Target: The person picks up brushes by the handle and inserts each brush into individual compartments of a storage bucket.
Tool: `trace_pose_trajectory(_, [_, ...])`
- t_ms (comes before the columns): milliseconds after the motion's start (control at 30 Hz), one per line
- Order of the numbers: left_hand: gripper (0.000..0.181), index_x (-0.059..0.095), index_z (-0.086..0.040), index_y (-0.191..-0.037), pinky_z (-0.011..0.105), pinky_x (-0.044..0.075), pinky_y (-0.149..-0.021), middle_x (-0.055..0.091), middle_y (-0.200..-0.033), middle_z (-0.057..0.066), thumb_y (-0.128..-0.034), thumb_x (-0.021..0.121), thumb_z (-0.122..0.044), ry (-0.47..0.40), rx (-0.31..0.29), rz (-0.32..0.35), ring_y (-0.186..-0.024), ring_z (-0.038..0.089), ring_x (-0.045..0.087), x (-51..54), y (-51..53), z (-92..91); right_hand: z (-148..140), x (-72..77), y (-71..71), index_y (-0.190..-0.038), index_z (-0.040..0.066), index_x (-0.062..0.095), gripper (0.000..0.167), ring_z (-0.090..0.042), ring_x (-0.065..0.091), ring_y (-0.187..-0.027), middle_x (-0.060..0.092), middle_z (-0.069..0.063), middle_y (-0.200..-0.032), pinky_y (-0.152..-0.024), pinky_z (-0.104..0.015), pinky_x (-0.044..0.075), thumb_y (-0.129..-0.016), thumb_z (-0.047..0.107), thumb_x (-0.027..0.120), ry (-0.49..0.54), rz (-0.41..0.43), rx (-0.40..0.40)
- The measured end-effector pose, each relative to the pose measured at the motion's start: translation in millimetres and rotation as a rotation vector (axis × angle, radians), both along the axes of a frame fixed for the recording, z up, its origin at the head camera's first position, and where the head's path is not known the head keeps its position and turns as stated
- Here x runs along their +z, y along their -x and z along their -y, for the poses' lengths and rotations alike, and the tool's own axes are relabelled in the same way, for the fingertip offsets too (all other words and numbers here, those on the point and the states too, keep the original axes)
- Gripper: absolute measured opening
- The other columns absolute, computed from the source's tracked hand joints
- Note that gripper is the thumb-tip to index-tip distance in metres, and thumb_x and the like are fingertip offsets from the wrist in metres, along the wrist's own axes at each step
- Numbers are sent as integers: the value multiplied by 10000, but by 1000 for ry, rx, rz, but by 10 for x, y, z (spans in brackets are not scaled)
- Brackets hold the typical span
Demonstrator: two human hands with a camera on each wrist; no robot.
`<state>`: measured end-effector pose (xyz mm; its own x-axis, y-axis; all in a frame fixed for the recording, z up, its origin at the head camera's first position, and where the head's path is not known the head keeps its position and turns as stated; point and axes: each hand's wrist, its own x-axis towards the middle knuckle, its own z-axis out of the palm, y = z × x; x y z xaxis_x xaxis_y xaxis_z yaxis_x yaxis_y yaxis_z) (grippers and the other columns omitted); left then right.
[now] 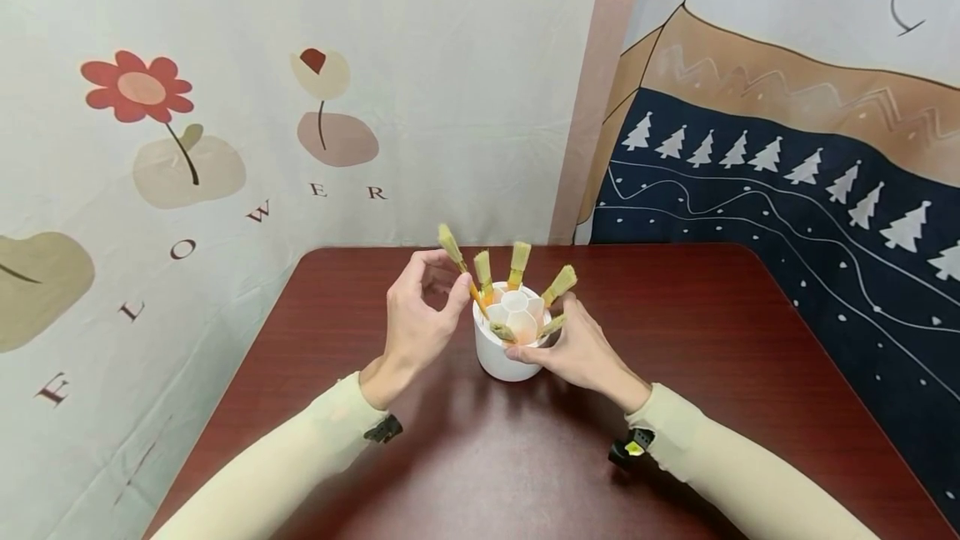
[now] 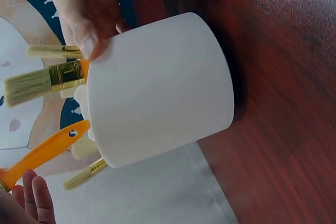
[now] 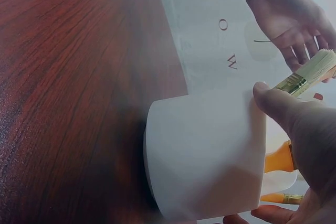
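Observation:
A white round brush holder (image 1: 506, 361) with petal-shaped compartments stands upright on the table. Several flat paintbrushes (image 1: 521, 261) with pale bristles are in it, bristles up. My left hand (image 1: 420, 315) pinches one more paintbrush (image 1: 448, 242) between thumb and fingers at the holder's left side. In the left wrist view that brush's orange handle (image 2: 50, 148) points at the holder's rim, its end just at or above the opening. My right hand (image 1: 588, 348) grips the holder's right side, thumb (image 3: 270, 95) at the near rim; its fingers are partly hidden behind.
The dark red wooden table (image 1: 330, 457) spreads around the holder. Behind it hangs a pale cloth (image 1: 465, 107) with printed flowers and letters. At the right is a dark blue cloth (image 1: 720, 198) with white trees.

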<state>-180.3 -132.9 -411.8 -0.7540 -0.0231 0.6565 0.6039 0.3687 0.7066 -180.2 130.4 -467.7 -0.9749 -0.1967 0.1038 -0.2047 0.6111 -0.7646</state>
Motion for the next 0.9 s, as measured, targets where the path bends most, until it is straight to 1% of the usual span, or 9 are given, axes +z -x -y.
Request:
trace_pose_trajectory(133, [314,717,-27,-1298,320,648,-789,839,-1006,85,-1034,840,-146,16,-13,16,-892,148,781,-28,-10,-23,-1,5,-8,-1483,92,539,989,-296,682,-1284,676,-146,-1410,-1003,-447,573,-805,587,1062,2,-6,2])
trace_pose_trajectory(200, [310,720,-30,-1295,345,654,-779,840,-992,81,-1032,844,-139,25,-18,25,-888,151,781,-43,-9,-29,-1,7,-9,-1489,87,538,994,-297,679,-1285,676,-148,-1409,-1006,-450,573,-806,584,1062,2,-8,4])
trace_pose_trajectory(233, [308,721,-33,-1293,343,653,-776,842,-989,79,-1031,846,-138,30,-18,30,-889,152,784,-51,-7,-32,-2,7,-9,-1493,86,537,998,-297,678,-1289,677,-149,-1411,-1011,-452,572,-806,586,1062,1,-8,4])
trace_pose_trajectory(367, [306,724,-37,-1291,247,627,-778,854,-987,78,-1028,850,-132,46,-21,53,-904,171,807,-89,-3,-33,-4,8,-10,-1503,81,531,1012,-306,681,-1310,677,-150,-1412,-1033,-474,578,-806,592,1059,-2,-2,2])
trace_pose_trajectory(433, [304,725,-39,-1291,235,628,-781,858,-993,78,-1028,848,-129,55,-23,63,-912,184,817,-102,-8,-31,-4,8,-10,-1498,80,534,1009,-303,682,-1303,680,-152,-1407,-1026,-466,579,-805,592,1059,-2,-3,1])
trace_pose_trajectory(600, [297,721,-44,-1286,284,656,-776,856,-996,77,-1031,846,-131,80,-29,81,-892,187,811,-119,-28,-32,-4,17,-17,-1490,80,538,998,-294,682,-1270,680,-156,-1409,-987,-431,578,-806,585,1061,5,-3,3])
trace_pose_trajectory(900, [285,718,-55,-1269,368,696,-762,860,-991,74,-1029,854,-125,110,-31,120,-863,173,809,-197,-41,-16,5,20,-25,-1468,68,563,967,-299,679,-1265,687,-161,-1398,-985,-428,568,-804,555,1070,3,-1,-3])
